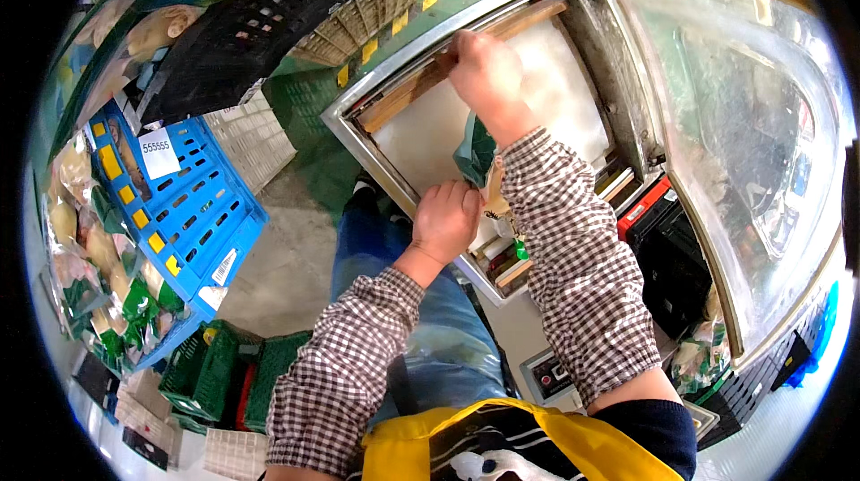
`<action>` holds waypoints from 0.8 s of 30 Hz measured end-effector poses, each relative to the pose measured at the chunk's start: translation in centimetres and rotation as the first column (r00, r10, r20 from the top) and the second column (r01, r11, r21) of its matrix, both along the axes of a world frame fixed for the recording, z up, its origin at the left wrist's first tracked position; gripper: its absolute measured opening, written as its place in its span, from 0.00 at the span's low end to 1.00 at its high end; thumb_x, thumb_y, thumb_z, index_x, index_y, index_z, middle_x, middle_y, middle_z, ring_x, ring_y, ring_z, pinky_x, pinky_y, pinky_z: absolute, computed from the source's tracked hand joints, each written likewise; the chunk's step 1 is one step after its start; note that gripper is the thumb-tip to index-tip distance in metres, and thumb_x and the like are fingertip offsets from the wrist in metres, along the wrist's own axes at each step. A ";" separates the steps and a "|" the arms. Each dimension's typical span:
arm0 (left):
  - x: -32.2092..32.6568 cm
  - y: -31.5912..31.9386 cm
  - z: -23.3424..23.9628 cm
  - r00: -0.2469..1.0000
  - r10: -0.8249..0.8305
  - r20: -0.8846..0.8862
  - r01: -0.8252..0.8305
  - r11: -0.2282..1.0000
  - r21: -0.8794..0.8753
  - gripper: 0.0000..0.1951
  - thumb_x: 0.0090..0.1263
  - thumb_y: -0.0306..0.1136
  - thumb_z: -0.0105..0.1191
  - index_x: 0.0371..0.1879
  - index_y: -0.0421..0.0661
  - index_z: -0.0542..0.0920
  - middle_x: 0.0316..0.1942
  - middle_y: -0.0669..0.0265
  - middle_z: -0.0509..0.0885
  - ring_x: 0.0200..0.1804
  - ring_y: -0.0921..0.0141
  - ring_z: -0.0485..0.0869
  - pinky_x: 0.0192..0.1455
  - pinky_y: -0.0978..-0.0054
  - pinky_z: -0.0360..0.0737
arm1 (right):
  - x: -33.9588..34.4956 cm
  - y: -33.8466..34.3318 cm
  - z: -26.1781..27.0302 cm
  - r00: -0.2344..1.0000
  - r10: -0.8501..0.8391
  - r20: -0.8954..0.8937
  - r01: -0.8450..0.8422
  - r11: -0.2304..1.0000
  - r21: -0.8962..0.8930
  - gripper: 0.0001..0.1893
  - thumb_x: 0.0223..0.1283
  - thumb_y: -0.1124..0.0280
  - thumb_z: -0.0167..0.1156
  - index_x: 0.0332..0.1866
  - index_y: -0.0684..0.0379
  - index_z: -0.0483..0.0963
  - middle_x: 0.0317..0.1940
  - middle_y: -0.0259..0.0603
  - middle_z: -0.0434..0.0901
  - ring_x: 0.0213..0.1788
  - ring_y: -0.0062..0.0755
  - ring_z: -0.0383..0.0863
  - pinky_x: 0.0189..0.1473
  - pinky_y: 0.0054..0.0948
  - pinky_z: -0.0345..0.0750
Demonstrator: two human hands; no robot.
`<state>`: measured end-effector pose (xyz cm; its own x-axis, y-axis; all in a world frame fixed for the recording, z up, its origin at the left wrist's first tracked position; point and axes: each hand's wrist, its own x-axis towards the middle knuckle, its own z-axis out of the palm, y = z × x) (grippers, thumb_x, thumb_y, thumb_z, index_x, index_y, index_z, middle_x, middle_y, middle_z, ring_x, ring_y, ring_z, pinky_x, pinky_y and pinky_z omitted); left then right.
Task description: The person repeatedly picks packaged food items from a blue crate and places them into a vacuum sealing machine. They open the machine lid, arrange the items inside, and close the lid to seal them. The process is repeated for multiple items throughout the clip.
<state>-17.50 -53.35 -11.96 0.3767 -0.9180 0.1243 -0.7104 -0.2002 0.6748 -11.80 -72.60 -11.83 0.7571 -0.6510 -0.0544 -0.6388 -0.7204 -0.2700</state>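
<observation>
A vacuum chamber sealer [403,88] with its clear domed lid [732,125] raised stands before me. My right hand [487,81] is at the wooden bar [403,98] along the chamber's far side, its fingers curled; whether they hold anything is hidden. My left hand [448,220] is closed at the near edge, against a green and clear plastic bag [476,152] with pale contents. Part of the bag lies under my right forearm. The white chamber plate [420,138] shows beneath it.
To the left, a blue crate [195,192] stands by packed bags [101,246]. Green crates [201,373] are at lower left, a black crate [228,31] at upper left. A control panel [549,373] is on the machine's front. A black and red container [662,246] stands at right.
</observation>
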 end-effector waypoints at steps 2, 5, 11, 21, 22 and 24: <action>0.2 0.1 0.4 1.000 -0.018 0.001 0.017 0.998 0.056 0.06 0.55 0.30 0.55 0.24 0.44 0.71 0.26 0.61 0.74 0.32 0.62 0.75 0.35 0.66 0.71 | -0.1 -0.9 0.1 1.000 -0.027 0.000 0.027 1.000 0.003 0.05 0.48 0.67 0.57 0.26 0.56 0.76 0.25 0.45 0.79 0.30 0.45 0.79 0.32 0.41 0.74; 0.0 0.3 0.0 1.000 -0.019 -0.011 0.020 0.998 0.057 0.06 0.55 0.30 0.54 0.23 0.44 0.71 0.26 0.61 0.75 0.32 0.61 0.75 0.35 0.66 0.71 | 0.1 -0.8 0.5 0.997 0.058 -0.058 -0.058 0.998 -0.004 0.04 0.42 0.75 0.52 0.25 0.56 0.73 0.24 0.46 0.78 0.30 0.46 0.79 0.32 0.41 0.76; -0.1 0.2 -0.3 0.998 0.005 0.070 -0.006 1.000 0.011 0.05 0.56 0.31 0.52 0.23 0.47 0.71 0.23 0.66 0.72 0.30 0.65 0.73 0.33 0.69 0.70 | -0.3 -1.0 0.8 0.997 0.061 0.055 -0.060 0.998 -0.004 0.02 0.42 0.74 0.52 0.23 0.57 0.72 0.22 0.46 0.77 0.28 0.46 0.79 0.31 0.42 0.75; -0.1 0.2 -0.3 0.999 0.022 0.030 -0.022 1.000 -0.002 0.05 0.56 0.31 0.52 0.23 0.47 0.71 0.23 0.65 0.73 0.30 0.65 0.74 0.34 0.68 0.70 | -0.4 -0.5 1.8 0.998 0.015 -0.058 -0.013 0.999 0.030 0.03 0.42 0.73 0.55 0.24 0.57 0.74 0.22 0.46 0.78 0.28 0.46 0.80 0.31 0.40 0.76; -0.1 0.1 -0.2 0.999 0.020 0.030 -0.020 1.000 0.003 0.05 0.56 0.31 0.52 0.23 0.47 0.71 0.23 0.65 0.73 0.30 0.65 0.74 0.34 0.68 0.70 | -0.7 -1.0 1.9 0.998 0.003 -0.070 0.000 0.999 0.049 0.03 0.43 0.72 0.54 0.23 0.56 0.74 0.20 0.44 0.78 0.27 0.45 0.80 0.29 0.39 0.76; -0.1 0.1 -0.1 1.000 0.016 0.027 -0.016 1.000 0.006 0.05 0.56 0.31 0.52 0.23 0.47 0.71 0.23 0.65 0.73 0.30 0.65 0.74 0.34 0.68 0.70 | -0.7 0.0 1.3 0.998 0.038 -0.059 -0.038 0.999 -0.004 0.02 0.43 0.72 0.54 0.23 0.56 0.74 0.19 0.44 0.78 0.25 0.44 0.80 0.28 0.39 0.76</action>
<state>-17.65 -53.29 -12.10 0.3878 -0.9127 0.1288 -0.7248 -0.2156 0.6544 -12.48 -72.60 -10.57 0.7771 -0.6220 -0.0961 -0.6254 -0.7459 -0.2293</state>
